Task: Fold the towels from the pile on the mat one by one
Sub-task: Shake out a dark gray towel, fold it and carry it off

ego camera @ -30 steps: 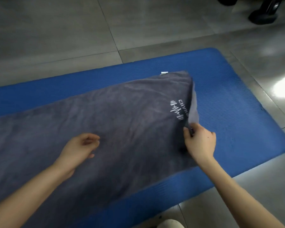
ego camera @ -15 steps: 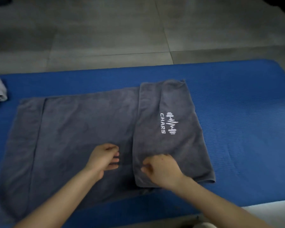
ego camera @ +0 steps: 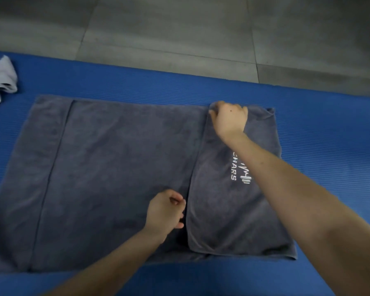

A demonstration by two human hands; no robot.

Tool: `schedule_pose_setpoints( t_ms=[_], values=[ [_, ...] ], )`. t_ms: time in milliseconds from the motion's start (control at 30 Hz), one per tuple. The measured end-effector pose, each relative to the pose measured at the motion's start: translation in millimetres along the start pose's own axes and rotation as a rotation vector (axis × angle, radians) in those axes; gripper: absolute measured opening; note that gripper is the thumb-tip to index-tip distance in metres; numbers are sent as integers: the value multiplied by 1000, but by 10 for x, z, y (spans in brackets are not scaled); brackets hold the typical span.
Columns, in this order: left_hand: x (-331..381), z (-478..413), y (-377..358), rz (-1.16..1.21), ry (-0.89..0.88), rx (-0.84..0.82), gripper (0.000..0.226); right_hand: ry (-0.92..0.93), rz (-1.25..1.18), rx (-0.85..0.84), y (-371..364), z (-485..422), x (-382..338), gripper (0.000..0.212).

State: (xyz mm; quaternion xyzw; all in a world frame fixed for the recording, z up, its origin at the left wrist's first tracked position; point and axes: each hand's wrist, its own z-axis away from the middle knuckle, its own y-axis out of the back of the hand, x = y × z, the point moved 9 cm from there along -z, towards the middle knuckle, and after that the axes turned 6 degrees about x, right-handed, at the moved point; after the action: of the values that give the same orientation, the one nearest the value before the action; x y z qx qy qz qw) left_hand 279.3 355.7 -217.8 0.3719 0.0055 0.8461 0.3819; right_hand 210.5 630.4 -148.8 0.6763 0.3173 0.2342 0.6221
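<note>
Grey towel (ego camera: 120,167), one end folded over, on the blue mat (ego camera: 329,146).
White "CHARS" lettering (ego camera: 233,170) showed on the folded flap (ego camera: 222,221). The right hand (ego camera: 230,118) had its grip closed on the flap's far corner; the left hand (ego camera: 163,212) sat curled beside the flap's edge, its grip impossible to judge. A pale cloth (ego camera: 0,82) lay crumpled far left.

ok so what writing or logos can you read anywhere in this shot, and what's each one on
"CHARS": white letters running sideways on the folded-over flap of the grey towel; the right forearm edges the first letter.
Barbell-and-pulse logo: white, beside the word, no letters, its upper part hidden by the forearm.
White cloth and blue mat: no text on either.
</note>
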Motion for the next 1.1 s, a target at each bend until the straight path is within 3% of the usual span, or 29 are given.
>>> schedule_pose_setpoints(
  t_ms=[133,333,633,833,1100],
  values=[
    [8,4,-74,-28,-5,-13,4,26,89,-31,-237,-159,-108,34],
    [50,58,-175,-162,-101,-42,16,-47,62,34,-253,-185,17,20],
    [357,447,-41,-37,-168,-146,5,-257,-195,205,689,-101,284,27],
    [764,856,654,5,-277,-128,4,-191,-317,219,1544,-142,-209,30],
    [767,1209,2120,121,-292,68,10,-131,-487,178,2052,-386,-1529,33]
  ],
)
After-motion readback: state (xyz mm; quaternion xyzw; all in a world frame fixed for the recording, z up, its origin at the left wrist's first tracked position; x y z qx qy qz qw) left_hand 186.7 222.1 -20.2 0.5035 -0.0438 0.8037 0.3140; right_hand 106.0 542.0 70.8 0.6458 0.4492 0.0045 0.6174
